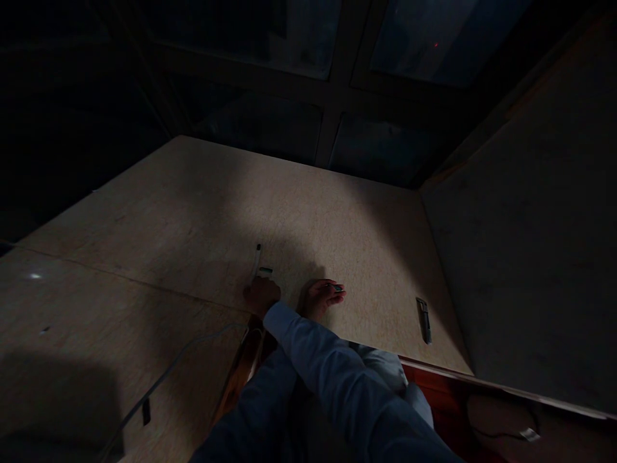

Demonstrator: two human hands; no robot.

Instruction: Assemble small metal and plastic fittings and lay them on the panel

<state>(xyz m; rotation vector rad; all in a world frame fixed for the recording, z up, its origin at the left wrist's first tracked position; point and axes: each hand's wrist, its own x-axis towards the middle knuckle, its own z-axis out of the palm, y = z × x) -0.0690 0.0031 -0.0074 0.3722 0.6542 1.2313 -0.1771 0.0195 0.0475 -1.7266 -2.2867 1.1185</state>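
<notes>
Blue sleeves cross nearest the camera, the right one over the left. Leftmost, a thin cable runs toward the near side of the right hand, whose fingers curl downward; whether they grip anything I cannot tell. Just beyond its knuckles, a slim dark-tipped stick points almost straight away from it, a small flat piece crosswise alongside; this hand is the nearer to both. Next, the left hand pinches a small dark object at its fingertips, on the side away from the right hand. Well apart past that lies a dark elongated tool, its long axis running roughly toward the person.
</notes>
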